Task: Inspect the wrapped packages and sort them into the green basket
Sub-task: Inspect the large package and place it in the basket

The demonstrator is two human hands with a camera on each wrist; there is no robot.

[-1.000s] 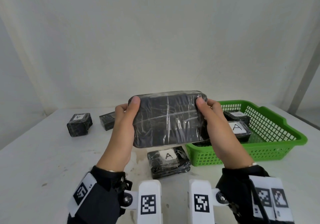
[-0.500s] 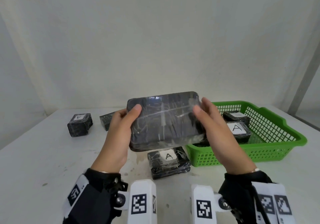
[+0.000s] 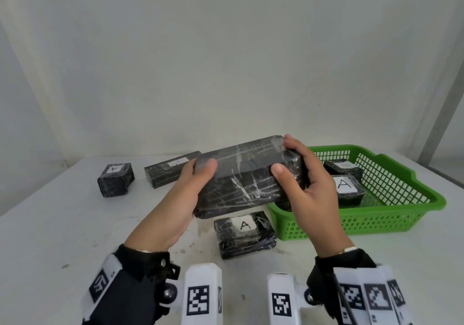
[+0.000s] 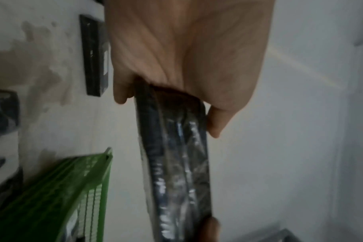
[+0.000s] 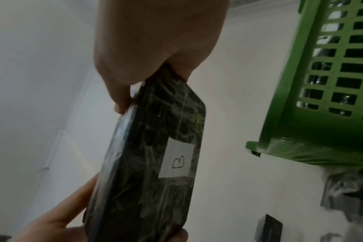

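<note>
Gripped at its two ends by the left hand (image 3: 185, 194) and right hand (image 3: 311, 189), the package (image 3: 247, 176) has tipped from upright to nearly flat, its "B" label (image 5: 177, 161) now facing down, so it likely stays out of the basket (image 3: 391, 214) just beyond the right hand, where "A" packages lie.

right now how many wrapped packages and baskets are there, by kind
packages in hands: 1
packages on table: 3
packages visible in basket: 2
green basket: 1
total: 7
</note>
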